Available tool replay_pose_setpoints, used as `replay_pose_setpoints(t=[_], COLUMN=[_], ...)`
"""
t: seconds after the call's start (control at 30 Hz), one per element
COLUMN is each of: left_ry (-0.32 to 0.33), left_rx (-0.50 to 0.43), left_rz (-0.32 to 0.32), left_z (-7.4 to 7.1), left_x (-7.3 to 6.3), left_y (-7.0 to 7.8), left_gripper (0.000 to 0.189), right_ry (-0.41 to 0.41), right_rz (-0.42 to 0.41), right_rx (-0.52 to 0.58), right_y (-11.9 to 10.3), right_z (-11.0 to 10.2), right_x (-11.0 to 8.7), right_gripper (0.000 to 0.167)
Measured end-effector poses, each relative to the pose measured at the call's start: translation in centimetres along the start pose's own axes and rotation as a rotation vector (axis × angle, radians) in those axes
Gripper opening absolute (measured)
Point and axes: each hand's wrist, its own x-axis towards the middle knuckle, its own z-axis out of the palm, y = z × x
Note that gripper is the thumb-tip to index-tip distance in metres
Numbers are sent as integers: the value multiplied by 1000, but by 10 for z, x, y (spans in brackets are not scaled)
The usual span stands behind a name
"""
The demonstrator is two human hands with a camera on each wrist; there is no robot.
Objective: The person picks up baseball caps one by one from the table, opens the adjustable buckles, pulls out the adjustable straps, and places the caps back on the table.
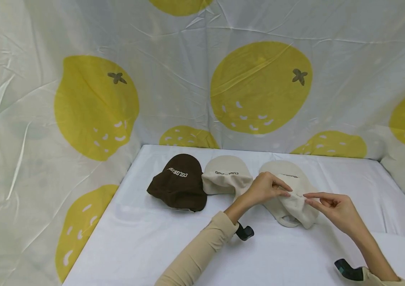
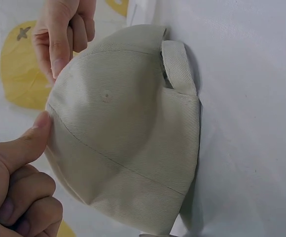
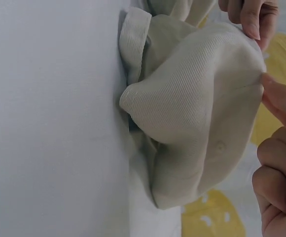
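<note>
A cream baseball cap (image 1: 297, 208) with small dark lettering lies at the right of a row, brim toward the back. My left hand (image 1: 266, 187) pinches the top of its crown between thumb and forefinger. On the crown's other side my right hand (image 1: 336, 210) pinches the fabric likewise, a short gap between the two hands. The left wrist view shows the crown (image 2: 108, 123) rounded, with its back strap (image 2: 178, 66) by the white surface. In the right wrist view the cap's side (image 3: 177, 98) is creased and dented.
A beige cap (image 1: 225, 167) with dark lettering sits left of the cream one, partly behind my left forearm. Beside it, further left, is a dark brown cap (image 1: 181, 184) with white lettering. Lemon-print cloth (image 1: 173, 95) rises behind the white tabletop (image 1: 145, 246).
</note>
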Motion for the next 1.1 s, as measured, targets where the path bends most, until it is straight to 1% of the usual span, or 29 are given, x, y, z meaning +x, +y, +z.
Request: replay_pose_setpoints(t=[0.17, 0.4, 0.5, 0.63, 0.8, 0.97, 1.1], left_ry=[1, 1, 3, 9, 17, 21, 23], left_rx=[3, 14, 7, 6, 3, -26, -45], left_rz=[-7, 6, 5, 10, 31, 44, 64], left_z=[0, 2, 2, 4, 5, 5, 5], left_x=[1, 0, 0, 1, 2, 3, 3], left_y=[-1, -3, -3, -4, -5, -5, -3], left_gripper=[16, 13, 12, 12, 11, 10, 9], right_ry=[8, -2, 0, 21, 61, 89, 109], right_rz=[-28, -1, -7, -23, -15, -27, -36], right_rx=[7, 17, 19, 9, -24, -26, -25], right_y=[0, 3, 3, 4, 7, 10, 6], right_z=[2, 5, 7, 10, 12, 11, 8], right_x=[0, -1, -1, -1, -1, 0, -1], right_gripper=[13, 14, 13, 10, 10, 12, 12])
